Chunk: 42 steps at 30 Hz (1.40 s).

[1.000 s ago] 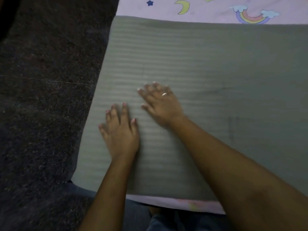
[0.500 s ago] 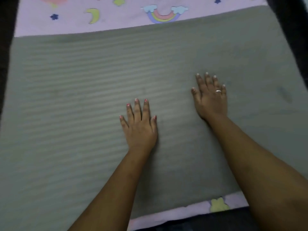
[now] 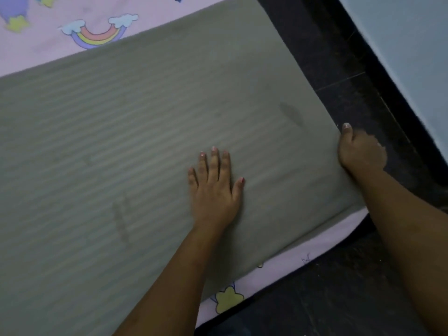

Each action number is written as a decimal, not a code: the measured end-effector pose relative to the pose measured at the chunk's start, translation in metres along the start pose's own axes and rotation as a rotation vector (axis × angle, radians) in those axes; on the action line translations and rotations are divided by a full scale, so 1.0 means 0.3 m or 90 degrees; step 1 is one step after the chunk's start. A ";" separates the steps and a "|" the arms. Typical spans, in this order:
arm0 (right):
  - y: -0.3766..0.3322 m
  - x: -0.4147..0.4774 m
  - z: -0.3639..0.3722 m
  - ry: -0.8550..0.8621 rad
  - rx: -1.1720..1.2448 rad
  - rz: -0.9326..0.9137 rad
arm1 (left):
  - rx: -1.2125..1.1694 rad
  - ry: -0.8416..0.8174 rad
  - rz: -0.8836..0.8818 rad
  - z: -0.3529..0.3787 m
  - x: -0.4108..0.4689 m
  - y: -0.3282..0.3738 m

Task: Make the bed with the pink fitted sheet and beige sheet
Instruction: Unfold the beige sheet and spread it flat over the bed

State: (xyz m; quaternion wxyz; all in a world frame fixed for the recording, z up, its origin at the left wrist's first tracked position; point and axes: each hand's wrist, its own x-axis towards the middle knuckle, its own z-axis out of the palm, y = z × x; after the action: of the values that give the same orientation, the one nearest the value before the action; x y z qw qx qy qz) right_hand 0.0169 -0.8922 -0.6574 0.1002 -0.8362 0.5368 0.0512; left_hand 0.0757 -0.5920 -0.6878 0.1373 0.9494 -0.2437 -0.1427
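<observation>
You are pressing one flat left hand on one beige sheet over one pink fitted sheet; right hand grip unclear; dark floor beside.

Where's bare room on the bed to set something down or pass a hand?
Free: beige sheet left of the left hand, up to the pink fitted sheet; the band between both hands. Crowded: right edge, where the right hand sits.

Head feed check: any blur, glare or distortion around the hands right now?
Head view: dim, flat light and no glare. The right hand at the edge of the beige sheet is motion-smeared, its knuckles unclear. The left hand, flat on the sheet, reads fairly sharp. The sheet's straight edges look slightly bowed, which fits wide-angle distortion.
</observation>
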 end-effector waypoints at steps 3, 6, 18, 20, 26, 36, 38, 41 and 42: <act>-0.107 -0.076 0.045 0.092 -0.003 -0.159 | -0.333 -0.008 0.056 -0.060 0.016 0.024; -0.355 -0.372 0.153 0.065 0.027 -0.343 | -0.580 0.204 -0.076 -0.168 0.007 -0.076; -0.588 -0.975 0.380 -0.115 -0.021 -0.677 | -0.245 0.201 -0.357 -0.222 -0.362 -0.590; -0.493 -0.819 0.337 -0.080 -0.061 -0.593 | -0.227 0.143 -0.312 -0.209 -0.362 -0.536; -0.114 -0.420 0.151 -0.009 -0.131 -0.304 | -0.120 -0.035 -0.194 -0.178 -0.325 -0.404; -0.401 -0.403 0.141 0.034 -0.011 -0.304 | -0.086 -0.097 -0.132 -0.185 -0.129 -0.364; -0.594 -0.495 0.205 -0.026 -0.051 -0.523 | -0.080 -0.097 -0.134 -0.191 -0.042 -0.359; -0.788 -0.564 0.280 -0.135 -0.092 -0.712 | -0.072 -0.080 -0.183 -0.198 0.103 -0.361; -0.819 -0.545 0.289 -0.140 -0.092 -0.731 | -0.068 -0.080 -0.204 -0.199 0.144 -0.362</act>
State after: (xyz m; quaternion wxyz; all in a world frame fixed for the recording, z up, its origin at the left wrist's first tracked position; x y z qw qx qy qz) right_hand 0.1735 -0.6288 -0.6828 0.1097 -0.9875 -0.0202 0.1118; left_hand 0.1781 -0.5105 -0.6774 0.1477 0.9567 -0.0895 -0.2343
